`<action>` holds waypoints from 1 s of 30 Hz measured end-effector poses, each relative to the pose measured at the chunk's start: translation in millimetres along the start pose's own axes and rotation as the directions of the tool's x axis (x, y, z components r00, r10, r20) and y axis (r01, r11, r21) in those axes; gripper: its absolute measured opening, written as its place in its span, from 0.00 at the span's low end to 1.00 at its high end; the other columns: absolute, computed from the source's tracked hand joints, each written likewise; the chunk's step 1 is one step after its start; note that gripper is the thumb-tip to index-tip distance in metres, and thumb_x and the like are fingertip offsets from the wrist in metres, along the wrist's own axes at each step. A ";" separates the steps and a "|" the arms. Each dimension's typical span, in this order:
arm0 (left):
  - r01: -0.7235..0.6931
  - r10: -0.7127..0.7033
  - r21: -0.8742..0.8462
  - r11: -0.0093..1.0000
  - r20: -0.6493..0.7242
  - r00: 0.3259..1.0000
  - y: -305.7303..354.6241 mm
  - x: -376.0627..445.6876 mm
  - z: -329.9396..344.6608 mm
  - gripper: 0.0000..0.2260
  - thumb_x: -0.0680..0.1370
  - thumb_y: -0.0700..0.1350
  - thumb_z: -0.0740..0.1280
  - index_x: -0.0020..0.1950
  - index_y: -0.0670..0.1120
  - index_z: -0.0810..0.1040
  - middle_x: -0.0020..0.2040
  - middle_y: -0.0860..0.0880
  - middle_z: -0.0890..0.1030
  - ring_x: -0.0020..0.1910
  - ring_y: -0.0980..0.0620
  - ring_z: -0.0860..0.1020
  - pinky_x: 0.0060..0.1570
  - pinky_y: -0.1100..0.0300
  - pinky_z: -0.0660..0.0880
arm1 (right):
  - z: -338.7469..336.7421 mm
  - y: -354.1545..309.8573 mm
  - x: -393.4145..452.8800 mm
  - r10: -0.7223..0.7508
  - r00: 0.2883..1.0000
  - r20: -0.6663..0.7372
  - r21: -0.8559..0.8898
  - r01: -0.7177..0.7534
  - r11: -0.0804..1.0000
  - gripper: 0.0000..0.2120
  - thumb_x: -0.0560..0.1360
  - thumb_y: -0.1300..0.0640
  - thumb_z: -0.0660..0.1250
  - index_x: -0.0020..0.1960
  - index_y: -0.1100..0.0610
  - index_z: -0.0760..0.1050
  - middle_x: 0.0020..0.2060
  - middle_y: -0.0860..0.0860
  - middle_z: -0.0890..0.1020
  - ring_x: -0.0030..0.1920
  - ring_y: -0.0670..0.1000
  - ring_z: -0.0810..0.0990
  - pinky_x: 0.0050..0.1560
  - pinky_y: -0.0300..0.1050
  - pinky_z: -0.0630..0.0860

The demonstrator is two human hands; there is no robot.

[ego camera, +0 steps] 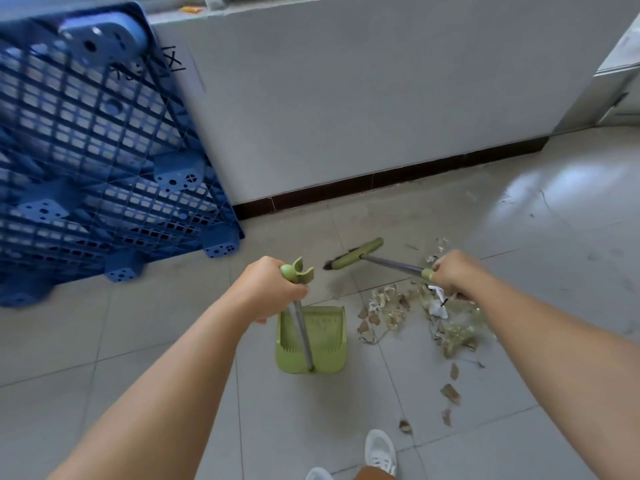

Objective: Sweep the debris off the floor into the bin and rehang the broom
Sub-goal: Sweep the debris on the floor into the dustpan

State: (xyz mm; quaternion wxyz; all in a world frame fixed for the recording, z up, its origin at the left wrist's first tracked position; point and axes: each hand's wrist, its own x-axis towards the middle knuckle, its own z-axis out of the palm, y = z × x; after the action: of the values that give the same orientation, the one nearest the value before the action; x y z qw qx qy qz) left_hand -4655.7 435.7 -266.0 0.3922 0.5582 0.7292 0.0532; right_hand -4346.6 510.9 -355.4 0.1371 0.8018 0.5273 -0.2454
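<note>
My left hand [268, 289] grips the top of the metal handle of a green dustpan [323, 341], which stands on the tiled floor in front of me. My right hand [457, 273] holds the handle end of a green broom [356, 254]; its head lies low over the floor beyond the dustpan, pointing left. A pile of debris [408, 313], dry leaves, paper scraps and clear wrappers, lies to the right of the dustpan, partly under my right hand. More leaves [450, 393] trail toward my feet. No bin is in view.
A blue plastic pallet [86, 150] leans against the white wall [346, 98] at the left. A dark skirting strip [398, 178] runs along the wall's foot. My white shoe [381, 452] is at the bottom edge. A white cabinet [616, 74] stands at the far right.
</note>
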 end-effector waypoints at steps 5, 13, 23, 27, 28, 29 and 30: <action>0.053 -0.053 -0.032 0.998 0.006 0.999 -6.1 -4.7 1.4 0.08 0.74 0.48 0.70 0.39 0.46 0.75 0.29 0.49 0.71 0.26 0.52 0.68 0.22 0.64 0.67 | 21.7 -60.5 8.1 -0.180 0.983 0.014 -0.022 0.181 0.983 0.12 0.76 0.52 0.62 0.54 0.53 0.81 0.46 0.54 0.82 0.36 0.55 0.75 0.36 0.39 0.72; 0.122 -0.126 -0.087 0.989 -0.046 0.991 -19.9 -9.0 9.1 0.08 0.74 0.47 0.70 0.40 0.44 0.76 0.29 0.49 0.71 0.26 0.51 0.68 0.20 0.65 0.67 | 62.5 -112.1 15.4 -0.299 0.946 0.128 -0.174 0.318 0.932 0.10 0.75 0.54 0.62 0.53 0.49 0.80 0.43 0.50 0.79 0.41 0.55 0.76 0.33 0.39 0.66; 0.063 -0.063 -0.027 0.998 -0.026 0.998 -11.5 -4.8 18.4 0.11 0.74 0.49 0.70 0.46 0.41 0.80 0.29 0.48 0.73 0.27 0.50 0.71 0.23 0.62 0.70 | 34.3 -0.7 17.8 -0.069 0.974 0.216 -0.340 0.141 0.930 0.21 0.73 0.58 0.58 0.64 0.53 0.76 0.46 0.52 0.81 0.37 0.53 0.79 0.43 0.44 0.78; 0.020 -0.020 0.011 1.000 -0.027 0.999 0.1 -4.3 24.0 0.10 0.75 0.49 0.69 0.43 0.43 0.78 0.30 0.48 0.74 0.27 0.51 0.71 0.22 0.63 0.70 | 22.8 35.7 17.6 0.021 0.988 0.152 -0.345 0.033 0.938 0.10 0.68 0.55 0.60 0.45 0.55 0.77 0.34 0.51 0.75 0.39 0.55 0.77 0.49 0.45 0.77; 0.004 -0.004 0.017 1.000 -0.023 1.000 3.7 -5.5 26.0 0.10 0.75 0.49 0.69 0.42 0.43 0.78 0.30 0.48 0.74 0.27 0.51 0.71 0.23 0.62 0.70 | 19.8 44.0 14.4 0.038 0.991 0.125 -0.323 0.004 0.946 0.07 0.67 0.54 0.60 0.40 0.55 0.75 0.34 0.52 0.77 0.39 0.55 0.78 0.50 0.46 0.77; -0.014 0.015 0.024 1.000 -0.017 1.000 6.7 -6.7 27.1 0.10 0.75 0.49 0.69 0.42 0.43 0.78 0.30 0.49 0.74 0.28 0.51 0.71 0.23 0.62 0.70 | 17.5 51.1 12.8 0.056 0.994 0.099 -0.288 -0.025 0.957 0.06 0.68 0.54 0.62 0.38 0.56 0.75 0.34 0.52 0.78 0.37 0.55 0.79 0.48 0.45 0.78; -0.027 0.027 0.029 0.999 -0.012 1.000 9.1 -7.0 27.7 0.10 0.75 0.50 0.69 0.42 0.43 0.78 0.30 0.49 0.74 0.28 0.51 0.72 0.24 0.62 0.71 | 12.4 55.1 3.9 0.063 0.996 0.066 -0.256 -0.045 0.966 0.07 0.69 0.54 0.63 0.37 0.56 0.76 0.33 0.52 0.80 0.36 0.54 0.80 0.46 0.44 0.78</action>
State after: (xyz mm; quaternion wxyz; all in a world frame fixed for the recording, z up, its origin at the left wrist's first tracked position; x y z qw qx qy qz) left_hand -4630.7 423.1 -276.8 0.3787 0.5733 0.7247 0.0514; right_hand -4298.1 485.6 -370.0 0.2648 0.7821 0.5269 -0.2013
